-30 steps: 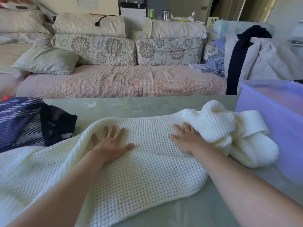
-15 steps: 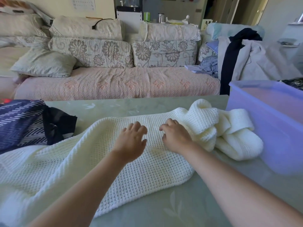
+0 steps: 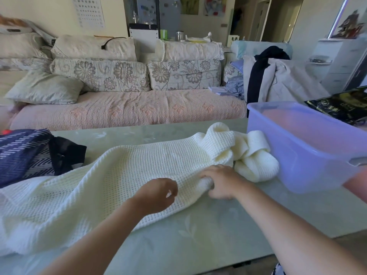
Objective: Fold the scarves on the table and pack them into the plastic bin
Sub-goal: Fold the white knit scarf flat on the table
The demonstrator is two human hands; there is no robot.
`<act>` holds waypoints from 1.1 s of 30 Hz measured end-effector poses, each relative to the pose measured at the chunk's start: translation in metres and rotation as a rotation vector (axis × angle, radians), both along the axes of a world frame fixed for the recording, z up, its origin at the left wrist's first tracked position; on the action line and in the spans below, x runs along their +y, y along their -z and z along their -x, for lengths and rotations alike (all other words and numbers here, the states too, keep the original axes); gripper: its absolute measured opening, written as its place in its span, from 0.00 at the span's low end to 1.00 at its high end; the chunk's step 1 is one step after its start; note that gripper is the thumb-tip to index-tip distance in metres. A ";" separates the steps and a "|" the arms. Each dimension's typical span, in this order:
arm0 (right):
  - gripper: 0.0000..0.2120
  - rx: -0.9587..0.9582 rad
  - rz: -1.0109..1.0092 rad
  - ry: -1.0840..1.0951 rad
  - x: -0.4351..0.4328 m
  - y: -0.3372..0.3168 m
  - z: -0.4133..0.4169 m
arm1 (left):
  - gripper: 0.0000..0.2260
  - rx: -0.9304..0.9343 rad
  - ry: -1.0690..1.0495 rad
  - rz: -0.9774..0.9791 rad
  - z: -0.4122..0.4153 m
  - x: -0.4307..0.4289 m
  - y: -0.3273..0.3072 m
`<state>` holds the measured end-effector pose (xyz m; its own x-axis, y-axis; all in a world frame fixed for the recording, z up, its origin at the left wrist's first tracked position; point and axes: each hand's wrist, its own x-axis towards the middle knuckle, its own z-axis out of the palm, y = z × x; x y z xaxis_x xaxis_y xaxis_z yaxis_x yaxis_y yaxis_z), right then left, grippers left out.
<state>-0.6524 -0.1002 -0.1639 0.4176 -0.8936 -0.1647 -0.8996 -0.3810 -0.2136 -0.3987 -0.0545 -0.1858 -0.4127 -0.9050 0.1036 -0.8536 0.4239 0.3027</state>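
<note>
A cream waffle-knit scarf [image 3: 129, 175] is spread lengthwise across the counter [image 3: 198, 241], and its far end is bunched in loose folds just beside the lilac plastic bin [image 3: 297, 155] on the right. The near edge of the scarf is grasped by the right hand [image 3: 224, 181], with a small roll of fabric enclosed by the curled fingers. The left hand [image 3: 158, 193] is held over the scarf's middle with its fingers curled; whether fabric is pinched there cannot be told. Dark patterned scarves [image 3: 21, 153] are heaped at the counter's left end. A sofa [image 3: 129, 110] is seen beyond.
</note>
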 end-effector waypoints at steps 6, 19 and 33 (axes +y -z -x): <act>0.12 -0.106 0.105 -0.112 -0.002 0.020 -0.007 | 0.24 -0.001 -0.039 -0.179 -0.018 0.011 0.003; 0.16 0.084 0.026 0.016 0.003 -0.028 -0.007 | 0.27 -0.314 -0.279 -0.094 -0.011 0.017 0.008; 0.30 0.189 -0.034 -0.071 -0.002 0.015 -0.093 | 0.19 0.077 -0.256 0.014 -0.062 0.011 -0.010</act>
